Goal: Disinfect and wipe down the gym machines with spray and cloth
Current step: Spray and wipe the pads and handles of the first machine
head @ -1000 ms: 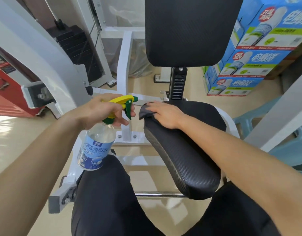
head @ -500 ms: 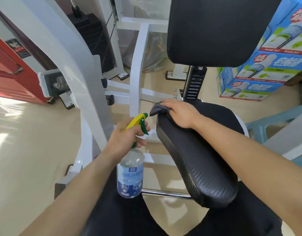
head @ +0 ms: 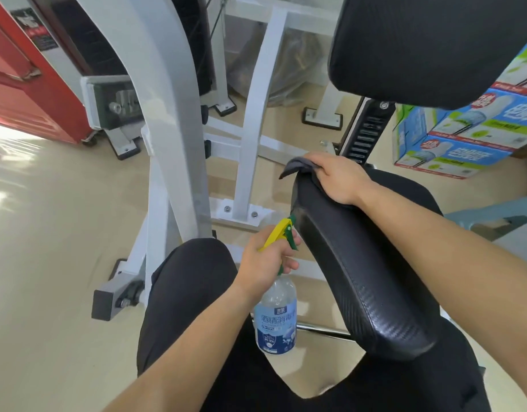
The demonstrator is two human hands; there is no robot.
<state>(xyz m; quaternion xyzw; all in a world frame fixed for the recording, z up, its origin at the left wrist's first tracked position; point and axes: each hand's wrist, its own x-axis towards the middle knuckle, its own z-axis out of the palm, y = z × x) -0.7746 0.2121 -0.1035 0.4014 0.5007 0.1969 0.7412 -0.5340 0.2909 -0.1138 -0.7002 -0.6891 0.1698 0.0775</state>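
My left hand grips the neck of a clear spray bottle with a blue label and a yellow and green trigger head, held low beside the left side of the black seat pad. The nozzle points at the pad's side from close by. At the pad's far left corner my right hand presses a dark grey cloth, and a fold of it hangs over the edge. Most of the cloth is hidden under the palm. The black backrest pad stands above and behind the seat.
A white machine frame rises on the left, with a white upright behind the bottle. A black weight stack stands at the back. Blue cartons are stacked at right, a red door at left. My legs in black trousers fill the foreground.
My left hand has brought the bottle down and to the right, from beside the seat's far corner to low against its left side. My right hand stays on the cloth at the corner.
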